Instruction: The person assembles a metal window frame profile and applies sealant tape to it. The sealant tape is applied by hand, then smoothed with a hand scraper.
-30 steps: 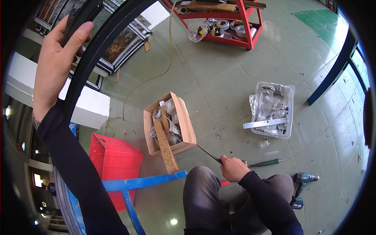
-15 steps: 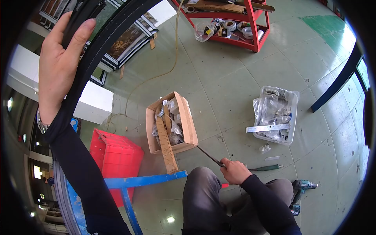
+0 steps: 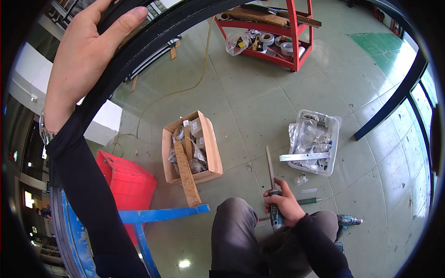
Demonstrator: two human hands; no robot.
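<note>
Curled closed round the handle [image 3: 276,215] of a file-like tool [image 3: 270,171] with the fingers [image 3: 282,186] of the right hand [image 3: 288,207] — with thumb laid across the grip and no gap showing, though partly hidden underneath, so cannot tell how tight. Held above the floor [image 3: 250,106], in front of the knees [image 3: 236,215], with the narrow grey blade [image 3: 269,157] pointing away. Likely light and stiff, perhaps rough along the faces; best taken by the handle, well back from the blade.

Up at the left, hooked over a black frame [image 3: 153,39] with the left hand [image 3: 83,65]: thumb on the near side, others mostly out of sight behind; closed on it as far as visible. Probably rigid, awkward to balance, maybe smooth enough to slip — better gripped round the full bar than pinched at an edge.

Just beside the right hand, a green-handled tool [image 3: 308,201]; by the right knee, a partly covered drill [image 3: 345,221]. Farther out, a clear plastic bin [image 3: 335,139] with a metal strip [image 3: 306,157] across it, and leftward a cardboard box [image 3: 213,148] with a long brown strip [image 3: 187,176] leaning out. Nearer the left arm, a red crate [image 3: 127,183] and a blue stand [image 3: 162,215]. Farthest off, a red trolley [image 3: 295,41].
</note>
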